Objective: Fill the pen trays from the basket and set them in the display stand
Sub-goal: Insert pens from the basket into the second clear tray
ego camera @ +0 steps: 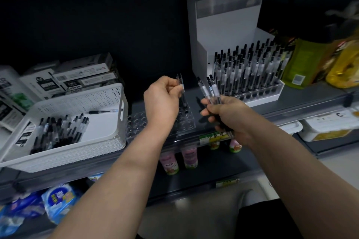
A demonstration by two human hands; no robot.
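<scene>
A clear pen tray with rows of round holes lies on the grey shelf between my arms. My left hand is above it, shut on a pen held upright over the tray's far holes. My right hand grips a bunch of pens with black caps pointing up, just right of the tray. The white perforated basket at left holds a pile of loose pens. The white display stand at back right carries a tray full of upright pens.
Stacked pen boxes stand behind the basket. Yellow and green packets crowd the shelf right of the stand. Bottles and blue packs sit on lower shelves. The shelf's front edge carries price labels.
</scene>
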